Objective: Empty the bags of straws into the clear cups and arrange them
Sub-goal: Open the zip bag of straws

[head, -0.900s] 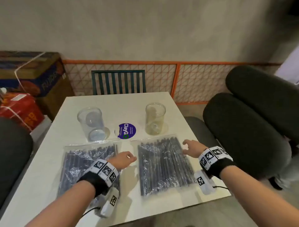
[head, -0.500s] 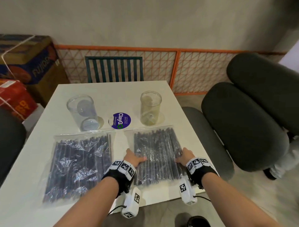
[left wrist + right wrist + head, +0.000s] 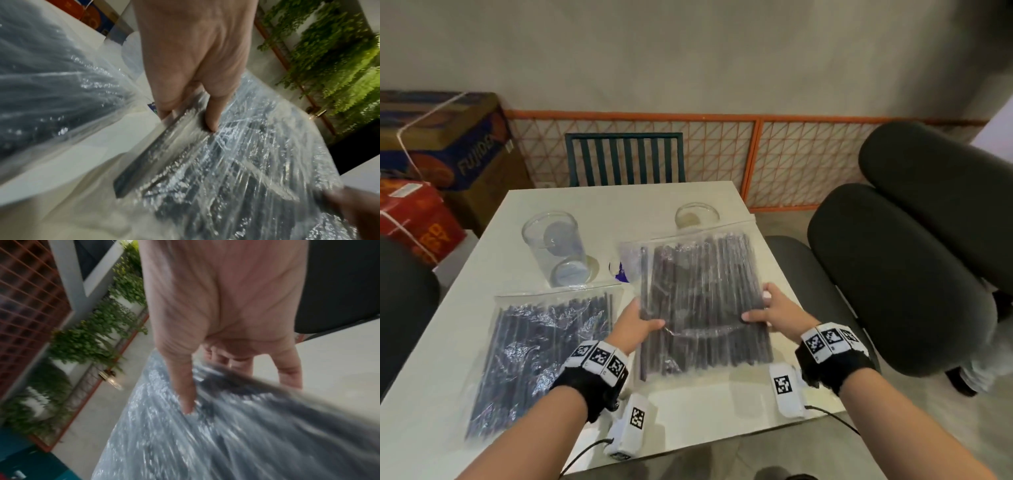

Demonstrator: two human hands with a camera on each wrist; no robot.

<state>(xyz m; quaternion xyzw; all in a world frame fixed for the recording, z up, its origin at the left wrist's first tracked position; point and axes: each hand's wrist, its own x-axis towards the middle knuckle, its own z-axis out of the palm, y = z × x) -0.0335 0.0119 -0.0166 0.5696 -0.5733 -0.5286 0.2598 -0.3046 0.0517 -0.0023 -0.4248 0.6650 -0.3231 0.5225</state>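
A white table (image 3: pixel 482 342) is seen from the head view, with a box lettered "FUJIDE" (image 3: pixel 445 144) at ten o'clock. The right bag of straws (image 3: pixel 702 301) is held up off the table, pinched at its edges by the left hand (image 3: pixel 635 329) and right hand (image 3: pixel 774 315), thumbs on top, fingers curled beneath. The left bag of straws (image 3: pixel 541 356) lies flat at eight o'clock. The left clear cup (image 3: pixel 554 246) stands at eleven o'clock; the right clear cup (image 3: pixel 697 216) is half hidden at twelve. Green plants (image 3: pixel 333 53) are shown only by the wrist views.

Head view high, facing down at table (image 3: pixel 482 342) — wrist views close, along fingers, sharing bag (image 3: pixel 702 301).
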